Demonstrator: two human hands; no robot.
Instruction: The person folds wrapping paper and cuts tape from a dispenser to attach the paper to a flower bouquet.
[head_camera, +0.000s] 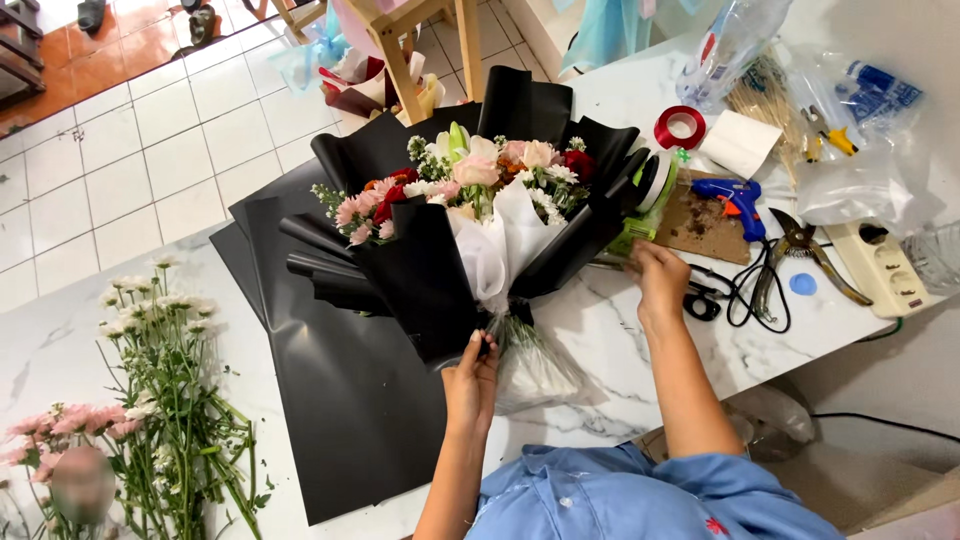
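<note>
Two hands worked around one bouquet (470, 215), which lay on the marble table (600, 330) with its blooms pointing away from the person. Far to the left of the bouquet, loose white and pink flowers (150, 390) rested on their stems, apparently kept within reach; the lowest ones were cut off by the frame edge, and a blurred patch hid part of them. Just left of and beneath the bouquet spread flat black wrapping sheets (340, 400), probably serving as spare paper and a work mat. The left hand (470, 380) pinched the bouquet at its neck, fingers closed tight around the gathered black and white paper, seemingly to keep the wrap from springing open. The stems below that grip sat inside clear film and were hard to make out. To the right of the bouquet, the right hand (658, 280) lay by the wrap's edge, fingers curled down near a green ribbon spool (650, 195) (whether it gripped anything could not be told). Further right sat a roll of red tape (680, 127), a blue glue gun (730, 200) on a cardboard scrap, black scissors (705, 300), pruning shears (800, 250) and a power strip (880, 265), all grouped on the reaching-hand side. The plastic bags at the far right held things too crumpled to identify.
</note>
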